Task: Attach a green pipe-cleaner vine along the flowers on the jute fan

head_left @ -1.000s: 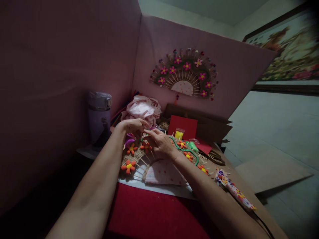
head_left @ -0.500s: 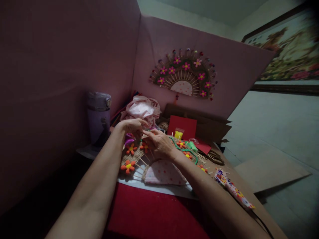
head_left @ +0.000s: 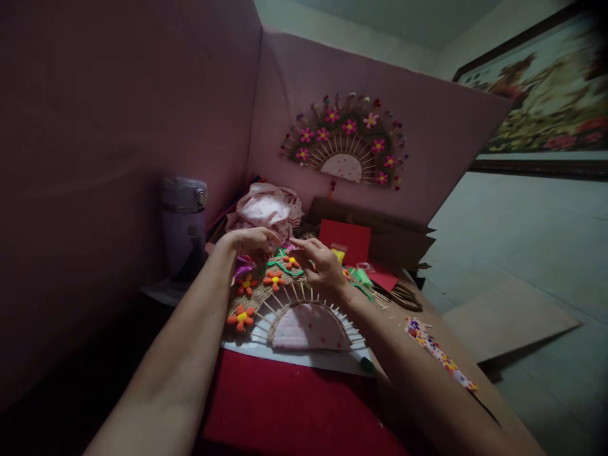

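A half-round fan craft (head_left: 304, 320) of wooden sticks, jute weave and a pink dotted centre lies on a white sheet over a red mat (head_left: 285, 405). Orange flowers (head_left: 241, 316) dot its left side. My left hand (head_left: 249, 242) hovers over the fan's top left edge, fingers curled in a pinch on something too small to name. My right hand (head_left: 323, 266) is just to its right, fingers pinched together above a green pipe cleaner (head_left: 285, 267) that runs along the fan's rim.
A purple bottle (head_left: 183, 225) stands at the left by the pink partition. Pink cloth (head_left: 266, 209), red card (head_left: 344, 239), a brown box (head_left: 394, 244) and small bags lie behind. A finished fan (head_left: 342, 142) hangs on the partition. A patterned strip (head_left: 439, 354) lies on the right.
My right hand lifted off the fan's middle and moved up and right, uncovering the sticks and pink centre. The left hand stayed near the top left edge. The view shifted slightly.
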A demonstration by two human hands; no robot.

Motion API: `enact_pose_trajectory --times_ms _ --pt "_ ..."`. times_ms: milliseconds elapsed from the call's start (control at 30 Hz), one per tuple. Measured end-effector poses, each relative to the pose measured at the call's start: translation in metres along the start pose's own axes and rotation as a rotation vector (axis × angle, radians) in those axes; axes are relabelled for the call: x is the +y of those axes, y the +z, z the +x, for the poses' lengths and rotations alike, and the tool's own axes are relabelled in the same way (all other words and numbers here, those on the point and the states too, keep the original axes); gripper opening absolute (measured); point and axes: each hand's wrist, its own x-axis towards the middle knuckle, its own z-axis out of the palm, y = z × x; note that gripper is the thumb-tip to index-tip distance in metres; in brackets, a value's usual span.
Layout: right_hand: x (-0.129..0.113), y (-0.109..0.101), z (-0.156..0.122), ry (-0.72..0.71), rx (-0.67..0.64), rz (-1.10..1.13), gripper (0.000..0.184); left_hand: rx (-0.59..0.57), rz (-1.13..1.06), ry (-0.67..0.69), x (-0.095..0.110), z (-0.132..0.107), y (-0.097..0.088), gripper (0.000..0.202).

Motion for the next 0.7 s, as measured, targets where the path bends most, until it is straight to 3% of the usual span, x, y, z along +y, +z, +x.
enact_pose_trajectory --times_ms 167,300,500,700 --pt "-0.01 -0.033 -0.037 0.179 0.113 0.133 0.014 -0.037 0.061 0.0 0.001 0.0 -0.001 0.052" --pt "-0.009 -0.047 -0.077 0.335 0.207 0.122 0.019 -0.01 0.122 -0.005 0.0 0.003 -0.002 0.065" --pt "0.008 -0.046 -0.125 0.46 0.379 0.129 0.025 0.026 0.155 0.06 -0.004 0.002 0.001 0.063" --pt "0.01 -0.045 -0.134 0.442 0.442 0.114 0.027 0.163 0.297 0.059 0.001 -0.014 0.009 0.053"
